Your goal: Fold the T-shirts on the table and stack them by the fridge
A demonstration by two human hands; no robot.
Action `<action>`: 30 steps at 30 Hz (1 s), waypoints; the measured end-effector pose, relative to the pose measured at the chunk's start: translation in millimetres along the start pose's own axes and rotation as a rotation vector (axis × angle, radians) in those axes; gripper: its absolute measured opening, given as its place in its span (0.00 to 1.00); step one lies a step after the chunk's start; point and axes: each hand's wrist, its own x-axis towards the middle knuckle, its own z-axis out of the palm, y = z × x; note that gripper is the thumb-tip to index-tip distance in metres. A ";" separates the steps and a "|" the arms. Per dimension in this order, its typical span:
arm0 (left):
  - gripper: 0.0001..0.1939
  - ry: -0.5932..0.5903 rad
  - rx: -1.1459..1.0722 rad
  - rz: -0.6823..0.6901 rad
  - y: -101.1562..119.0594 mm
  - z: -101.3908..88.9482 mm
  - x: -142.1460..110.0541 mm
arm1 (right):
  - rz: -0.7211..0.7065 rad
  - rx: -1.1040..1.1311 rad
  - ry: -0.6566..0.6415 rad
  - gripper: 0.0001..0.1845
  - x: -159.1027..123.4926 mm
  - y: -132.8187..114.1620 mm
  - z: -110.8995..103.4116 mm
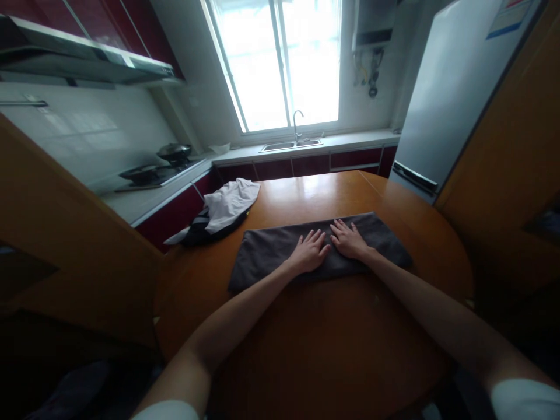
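A dark grey folded cloth lies flat across the middle of the wooden table as a long band. Both palms rest on it, close together near its centre. My left hand is spread with its fingers pointing away from me. Just to its right, my right hand also lies flat with fingers apart, angled toward the left. Neither hand grips the cloth. What kind of cloth it is, a garment or a towel, I cannot tell.
A pile of white and black clothes hangs over the left edge of the round table. Beyond stand a counter with a sink, a stove with pans at left, and a fridge at right.
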 end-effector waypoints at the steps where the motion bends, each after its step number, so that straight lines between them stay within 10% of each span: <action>1: 0.32 -0.003 -0.002 -0.009 -5.0 -6.0 -0.1 | 0.002 0.004 -0.001 0.31 0.3 0.4 0.5; 19: 0.31 0.131 0.134 -0.341 -109.5 -25.5 -45.5 | 0.002 0.006 -0.009 0.32 -0.5 1.2 0.7; 30: 0.32 0.172 0.169 -0.394 -120.6 -18.3 -47.4 | 0.015 -0.006 -0.032 0.31 -0.5 1.2 -1.3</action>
